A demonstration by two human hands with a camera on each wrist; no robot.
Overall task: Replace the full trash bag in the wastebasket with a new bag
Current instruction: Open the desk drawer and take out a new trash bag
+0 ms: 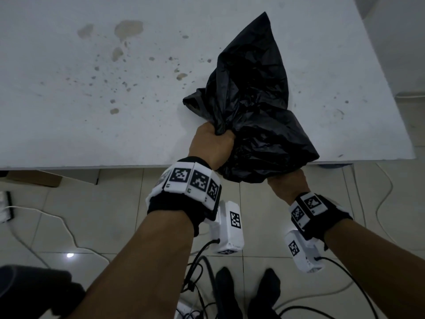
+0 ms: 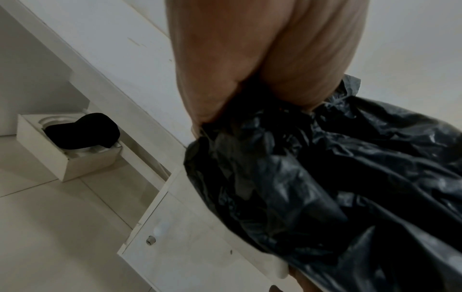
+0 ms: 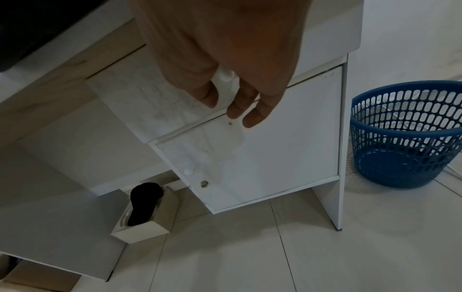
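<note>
Left hand (image 1: 212,146) closed in a fist around a gathered bunch of a black plastic trash bag (image 1: 253,107), at the near edge of a stained white tabletop (image 1: 92,88). Right hand (image 3: 225,59) just beside it, hidden under the bag's hanging end in the head view; in the right wrist view, fingers (image 3: 252,116) extended and relaxed, pointing down, gripping nothing, in front of a white cabinet door (image 3: 275,158). Bag crumpled, lying mostly on the tabletop with one pointed corner stretched toward the far side and its near end drooping over the table edge. Blue perforated plastic wastebasket (image 3: 405,134) upright on the tiled floor (image 3: 250,256) beside the cabinet's outer side panel, with no liner visible inside. Marker-covered wrist bands (image 1: 190,180) on both forearms. Under the table, an open white box (image 2: 65,150) holding a black object. Cables (image 1: 202,261) trailing across the floor near two dark-socked feet (image 1: 248,293).
</note>
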